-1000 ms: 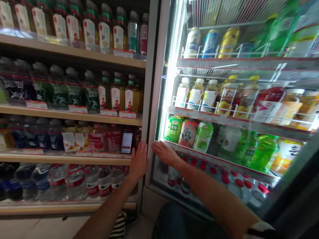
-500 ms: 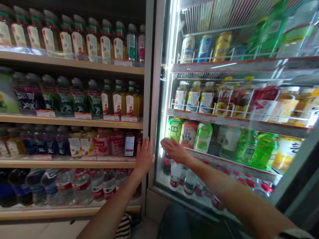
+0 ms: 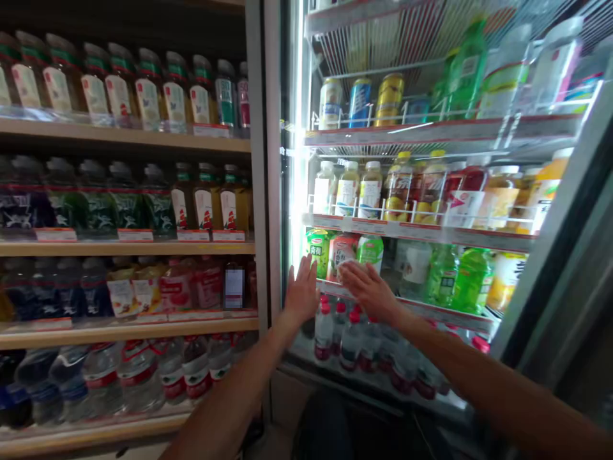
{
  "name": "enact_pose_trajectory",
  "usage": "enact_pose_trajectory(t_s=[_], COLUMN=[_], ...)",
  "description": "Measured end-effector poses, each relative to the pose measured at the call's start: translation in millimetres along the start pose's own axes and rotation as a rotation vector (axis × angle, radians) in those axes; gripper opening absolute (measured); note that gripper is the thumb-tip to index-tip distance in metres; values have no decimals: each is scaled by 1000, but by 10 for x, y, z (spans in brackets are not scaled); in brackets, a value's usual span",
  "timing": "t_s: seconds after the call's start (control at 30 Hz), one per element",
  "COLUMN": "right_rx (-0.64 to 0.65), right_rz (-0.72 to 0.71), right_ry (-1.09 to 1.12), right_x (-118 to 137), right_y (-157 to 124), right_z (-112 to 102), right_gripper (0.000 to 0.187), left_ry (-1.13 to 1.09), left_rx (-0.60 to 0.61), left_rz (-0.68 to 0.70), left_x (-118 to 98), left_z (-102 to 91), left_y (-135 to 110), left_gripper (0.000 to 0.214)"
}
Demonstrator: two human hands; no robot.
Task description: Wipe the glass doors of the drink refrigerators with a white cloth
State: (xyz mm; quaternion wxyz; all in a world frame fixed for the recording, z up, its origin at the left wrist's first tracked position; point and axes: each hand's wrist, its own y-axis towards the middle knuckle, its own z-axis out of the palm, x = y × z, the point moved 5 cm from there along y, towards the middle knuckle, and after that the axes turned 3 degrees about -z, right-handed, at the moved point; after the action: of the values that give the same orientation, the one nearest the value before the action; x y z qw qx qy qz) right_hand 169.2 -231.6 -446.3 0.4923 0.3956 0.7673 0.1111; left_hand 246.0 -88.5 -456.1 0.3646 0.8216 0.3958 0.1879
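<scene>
In the head view both of my hands are raised before the lit drinks fridge. My left hand (image 3: pixel 302 291) is open, fingers stretched upward and holding nothing, by the fridge's bright left edge and a green carton (image 3: pixel 318 246). My right hand (image 3: pixel 371 291) is open too, its fingers extended to the left. It overlaps the lower part of a pinkish carton (image 3: pixel 341 250), close to a green-and-white carton (image 3: pixel 370 250). Whether either hand touches anything, I cannot tell. Below them stand several red-capped bottles (image 3: pixel 352 338) on the fridge floor.
Left of a grey upright (image 3: pixel 263 191), wooden shelves (image 3: pixel 143 246) carry rows of bottles. A phone (image 3: pixel 234 287) with a lit screen stands among them. Upper fridge shelves (image 3: pixel 431 230) hold cans and bottles behind wire rails. A dark frame runs down the right side.
My left hand has moved right, from the grey upright to in front of the fridge. My right hand has also shifted right across the cartons. The view has turned slightly right.
</scene>
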Motion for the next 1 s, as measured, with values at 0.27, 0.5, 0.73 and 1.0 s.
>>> enact_pose_trajectory(t_s=[0.27, 0.5, 0.73, 1.0], right_rx=[25, -65, 97, -22], right_rz=[-8, 375, 55, 326], right_ry=[-24, -128, -95, -185], right_x=[-87, -688, -307, -627], right_y=[-461, -565, -991, -1006], right_z=[-149, -539, -415, -607], right_gripper=[41, 49, 46, 47], left_ry=[-51, -48, -15, -6], left_rx=[-39, -61, -65, -148], left_rz=[-24, -45, -91, -122], left_x=[-380, -413, -450, -499], left_z=[80, 135, 210, 257], left_y=[70, 65, 76, 76], left_gripper=[70, 70, 73, 80])
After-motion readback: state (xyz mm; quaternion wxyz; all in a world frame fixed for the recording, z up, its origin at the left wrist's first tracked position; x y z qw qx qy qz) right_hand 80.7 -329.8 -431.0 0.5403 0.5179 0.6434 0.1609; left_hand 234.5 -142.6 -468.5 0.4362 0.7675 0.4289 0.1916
